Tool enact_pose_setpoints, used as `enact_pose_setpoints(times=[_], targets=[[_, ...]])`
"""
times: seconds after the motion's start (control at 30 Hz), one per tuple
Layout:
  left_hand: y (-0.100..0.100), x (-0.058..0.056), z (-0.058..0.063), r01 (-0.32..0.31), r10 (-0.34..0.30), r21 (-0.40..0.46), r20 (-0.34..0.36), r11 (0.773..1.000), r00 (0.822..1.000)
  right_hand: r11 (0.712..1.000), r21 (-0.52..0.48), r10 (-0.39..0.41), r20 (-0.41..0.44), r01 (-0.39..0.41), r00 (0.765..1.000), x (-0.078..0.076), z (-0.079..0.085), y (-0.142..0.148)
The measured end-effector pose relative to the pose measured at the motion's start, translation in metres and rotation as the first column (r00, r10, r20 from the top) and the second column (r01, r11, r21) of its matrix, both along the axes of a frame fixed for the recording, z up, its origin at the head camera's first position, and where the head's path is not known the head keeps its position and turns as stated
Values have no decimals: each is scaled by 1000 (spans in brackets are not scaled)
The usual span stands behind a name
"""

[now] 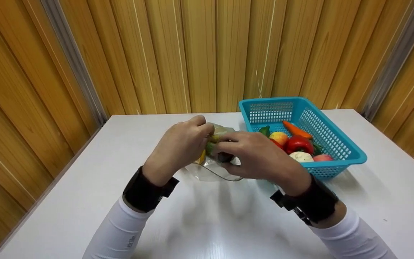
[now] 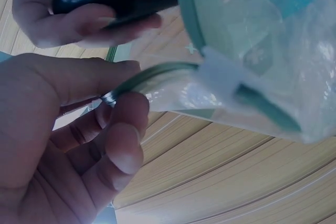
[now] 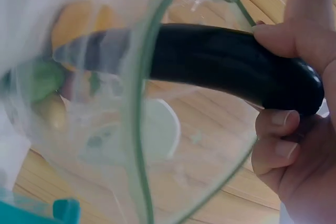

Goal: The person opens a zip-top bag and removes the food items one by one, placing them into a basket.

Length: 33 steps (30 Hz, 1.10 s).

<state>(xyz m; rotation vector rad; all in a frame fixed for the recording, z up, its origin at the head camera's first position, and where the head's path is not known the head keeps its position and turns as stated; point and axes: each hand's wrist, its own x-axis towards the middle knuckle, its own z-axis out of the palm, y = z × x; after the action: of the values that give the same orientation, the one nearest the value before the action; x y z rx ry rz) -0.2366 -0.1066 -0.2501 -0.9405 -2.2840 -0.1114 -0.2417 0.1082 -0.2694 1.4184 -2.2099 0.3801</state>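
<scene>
One left hand (image 1: 180,140), one right hand (image 1: 255,154), two black wristbands (image 1: 144,190), two white sleeves (image 1: 120,226), one table (image 1: 67,190), one clear bag (image 1: 207,174), one eggplant (image 3: 210,59). One blue basket (image 1: 340,135) at right holds at least five pieces of produce (image 1: 299,144), one a carrot (image 1: 296,129).

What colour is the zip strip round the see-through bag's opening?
Green. The zip strip shows best in the right wrist view.
</scene>
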Motion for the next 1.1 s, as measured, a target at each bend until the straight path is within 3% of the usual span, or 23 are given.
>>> enact_pose_setpoints(times=[0.33, 0.57, 0.77, 0.9, 1.1], targets=[[-3, -2, -4, 0, -1, 21, 15, 1000, 1000, 993, -109, 40, -56, -45, 998, 11, 21, 33], [-3, -3, -4, 20, -20, 27, 19, 999, 1000, 965, -246, 48, -173, -90, 984, 19, 38, 51], [-4, -4, -3, 13, -15, 31, 51, 999, 999, 903, -400, 68, -225, -156, 972, 25, 45, 58], [-4, -3, -3, 8, -10, 34, 68, 999, 998, 860, -465, 54, -327, -210, 944, 25, 48, 59], [-5, -4, -3, 23, -25, 46, 46, 999, 999, 748, -595, 4, -439, -294, 898, 28, 53, 59]])
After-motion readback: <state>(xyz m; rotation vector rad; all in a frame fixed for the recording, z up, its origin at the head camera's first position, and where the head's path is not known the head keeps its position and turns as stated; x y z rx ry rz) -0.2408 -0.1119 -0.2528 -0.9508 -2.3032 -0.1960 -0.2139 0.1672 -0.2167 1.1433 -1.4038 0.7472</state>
